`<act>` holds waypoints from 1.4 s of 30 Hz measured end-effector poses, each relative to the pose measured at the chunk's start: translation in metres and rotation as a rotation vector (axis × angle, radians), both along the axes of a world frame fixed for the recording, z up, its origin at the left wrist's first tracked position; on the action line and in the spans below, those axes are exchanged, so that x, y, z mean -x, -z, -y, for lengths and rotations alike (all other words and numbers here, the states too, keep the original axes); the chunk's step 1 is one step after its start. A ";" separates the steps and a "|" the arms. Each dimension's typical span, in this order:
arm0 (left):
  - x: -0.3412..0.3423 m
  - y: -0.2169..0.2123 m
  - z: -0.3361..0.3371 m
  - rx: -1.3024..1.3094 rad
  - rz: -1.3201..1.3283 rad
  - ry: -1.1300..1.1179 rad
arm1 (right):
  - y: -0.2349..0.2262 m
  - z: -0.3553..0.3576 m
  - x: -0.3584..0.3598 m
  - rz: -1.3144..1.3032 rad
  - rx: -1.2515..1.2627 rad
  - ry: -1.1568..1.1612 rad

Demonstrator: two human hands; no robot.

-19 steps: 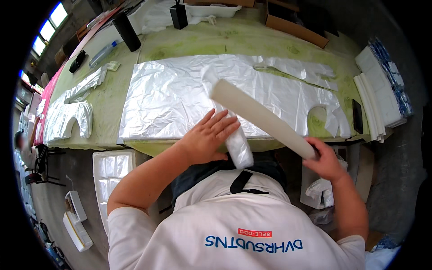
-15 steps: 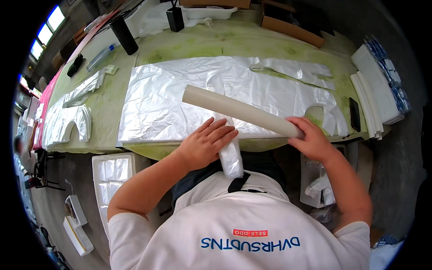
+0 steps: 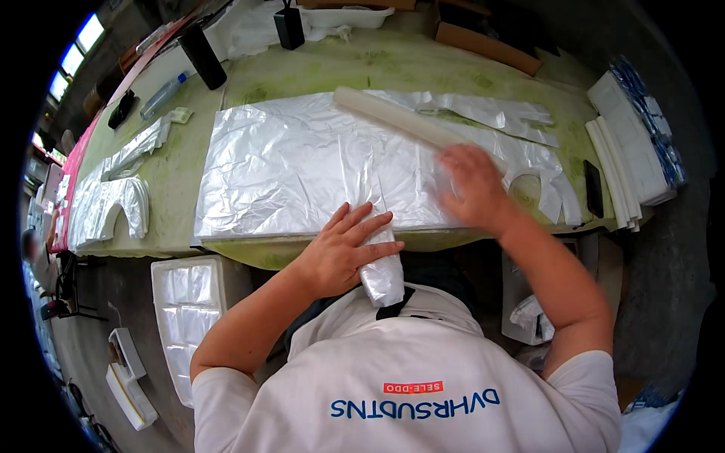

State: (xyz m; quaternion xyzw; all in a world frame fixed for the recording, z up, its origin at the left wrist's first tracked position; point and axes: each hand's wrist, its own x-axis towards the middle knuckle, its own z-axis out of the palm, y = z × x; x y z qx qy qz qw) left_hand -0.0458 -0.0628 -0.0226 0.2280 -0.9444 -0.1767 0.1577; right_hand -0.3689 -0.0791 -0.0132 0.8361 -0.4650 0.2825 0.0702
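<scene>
A thin, silvery-white plastic garment [image 3: 264, 166], cut out at its right end, lies spread across the table. A narrow folded strip of this plastic [image 3: 383, 278] hangs over the front edge toward my body. My left hand [image 3: 347, 245] lies on that strip at the edge, palm down with fingers spread. Farther back, a pale beige tube [image 3: 389, 113] lies aslant over the garment. At its right part is my right hand [image 3: 476, 181], with fingers over the tube and thumb on the near side. Motion blurs those fingers, so their grip is unclear.
Another folded plastic garment [image 3: 121, 204] lies at left, near a clear bottle [image 3: 162, 97] and a black cylinder [image 3: 202, 59]. On the right are a phone [image 3: 593, 189] and white rolls [image 3: 615, 174]. A cardboard box [image 3: 483, 38] stands behind; a white bin [image 3: 189, 317] is below left.
The tube has moved away from me and to the right, and now lies farther back. My right hand went forward and left along it. My left hand stays on the plastic strip, fingers spread wider.
</scene>
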 end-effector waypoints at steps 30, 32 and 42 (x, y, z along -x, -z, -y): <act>0.004 0.017 0.000 0.061 -0.284 -0.300 | 0.020 -0.031 -0.085 0.316 -0.256 -0.302; 0.005 0.016 0.002 0.092 -0.263 -0.312 | 0.018 -0.028 -0.085 0.377 -0.285 -0.292; 0.012 0.016 0.007 -0.287 -0.447 -0.568 | -0.006 -0.006 -0.089 0.704 -0.956 0.033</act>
